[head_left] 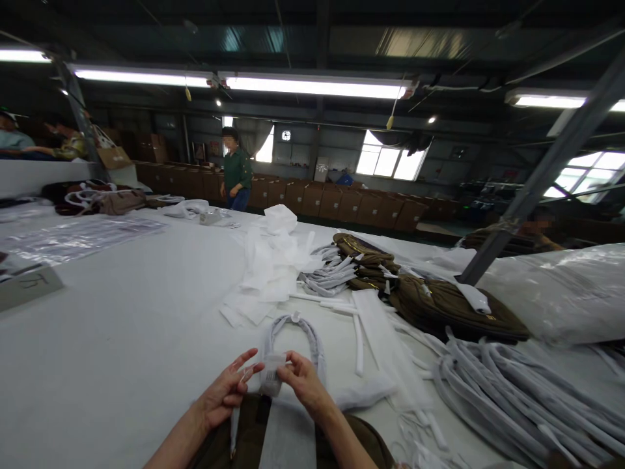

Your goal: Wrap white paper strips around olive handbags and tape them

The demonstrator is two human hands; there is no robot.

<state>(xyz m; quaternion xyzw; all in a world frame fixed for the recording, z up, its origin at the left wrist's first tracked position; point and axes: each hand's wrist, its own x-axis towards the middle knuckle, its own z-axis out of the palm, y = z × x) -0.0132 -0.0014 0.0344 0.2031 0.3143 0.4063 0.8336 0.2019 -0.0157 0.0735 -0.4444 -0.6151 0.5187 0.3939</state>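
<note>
My right hand (303, 383) pinches a small white barcode tag (271, 375) by its right edge. My left hand (225, 392) is just left of the tag, two fingers stretched toward it and the others curled. A thin whitish thing shows among those fingers; I cannot make out what it is. Below my hands lies a dark olive-brown bag (354, 433), partly cut off by the frame, with a pale strip (289, 435) over its middle. Its looped handle (312, 335), wrapped in greyish-white covering, stands out behind the tag. A narrow whitish piece (235, 426) hangs beneath my left hand.
White sheets (271, 260) are heaped on the white table (122, 326). Stacked olive-brown bags (439, 303) and bundled wrapped handles (512, 391) lie right. A slanted metal post (541, 176) rises there. Across the table stands a person in green (237, 170), before cardboard boxes (332, 203).
</note>
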